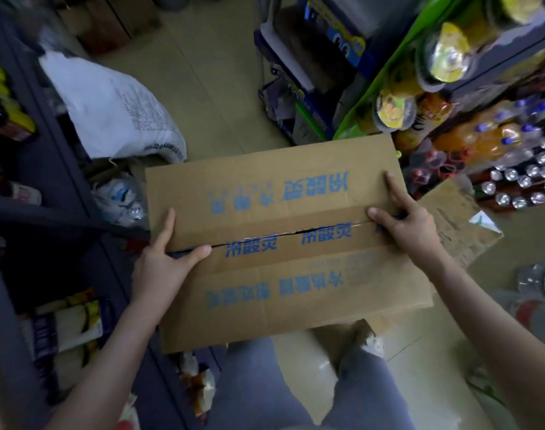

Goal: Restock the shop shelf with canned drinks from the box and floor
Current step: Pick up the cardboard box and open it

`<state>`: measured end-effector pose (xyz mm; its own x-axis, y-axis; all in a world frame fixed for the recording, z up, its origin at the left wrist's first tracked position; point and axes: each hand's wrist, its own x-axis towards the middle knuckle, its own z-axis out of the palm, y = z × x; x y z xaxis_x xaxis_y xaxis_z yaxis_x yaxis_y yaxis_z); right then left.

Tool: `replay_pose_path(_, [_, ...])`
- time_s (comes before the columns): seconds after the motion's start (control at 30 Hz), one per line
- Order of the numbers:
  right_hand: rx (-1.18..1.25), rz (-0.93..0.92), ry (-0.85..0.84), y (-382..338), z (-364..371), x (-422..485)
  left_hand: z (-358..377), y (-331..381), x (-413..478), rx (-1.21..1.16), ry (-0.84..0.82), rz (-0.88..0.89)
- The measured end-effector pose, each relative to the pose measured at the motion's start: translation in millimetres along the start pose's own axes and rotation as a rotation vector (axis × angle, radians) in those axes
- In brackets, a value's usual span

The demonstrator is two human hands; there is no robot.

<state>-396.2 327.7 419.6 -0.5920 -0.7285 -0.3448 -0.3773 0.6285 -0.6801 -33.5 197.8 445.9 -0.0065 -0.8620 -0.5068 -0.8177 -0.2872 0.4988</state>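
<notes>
A brown cardboard box (274, 193) with blue printed characters fills the middle of the view, held above the floor with its top flaps closed and a dark seam across it. My left hand (162, 262) grips its left edge, thumb lying on the seam and fingers along the side. My right hand (404, 218) holds the right end, thumb at the seam, one finger stretched along the top, the others over the edge. Canned drinks (519, 187) with silver tops stand in rows on the low shelf at the right.
Orange drink bottles (469, 141) and jars crowd the right shelf. A white sack (116, 110) lies on the floor at the left beside dark shelving (48, 169). A second cardboard piece (460, 225) sits on the floor right of the box. Wrapped bottles (538, 293) lie at far right.
</notes>
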Motion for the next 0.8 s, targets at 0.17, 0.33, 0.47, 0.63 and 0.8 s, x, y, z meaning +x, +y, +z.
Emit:
replay_pose_path(0.17, [-0.006,0.026,0.020,68,-69,-29,58,33,-70,0.035,0.032,0.035])
replay_pose_path(0.33, [-0.060,0.059,-0.006,139,-140,-50,131,56,-127,-0.049,-0.024,0.031])
replay_pose_path(0.47, [-0.085,0.100,-0.003,190,-190,-62,187,76,-166,-0.072,-0.077,0.006])
replay_pose_path(0.63, [-0.141,0.171,-0.001,234,-238,-66,249,99,-192,-0.104,-0.144,-0.004])
replay_pose_path(0.8, [-0.154,0.179,-0.013,255,-278,-49,289,126,-202,-0.133,-0.194,-0.020])
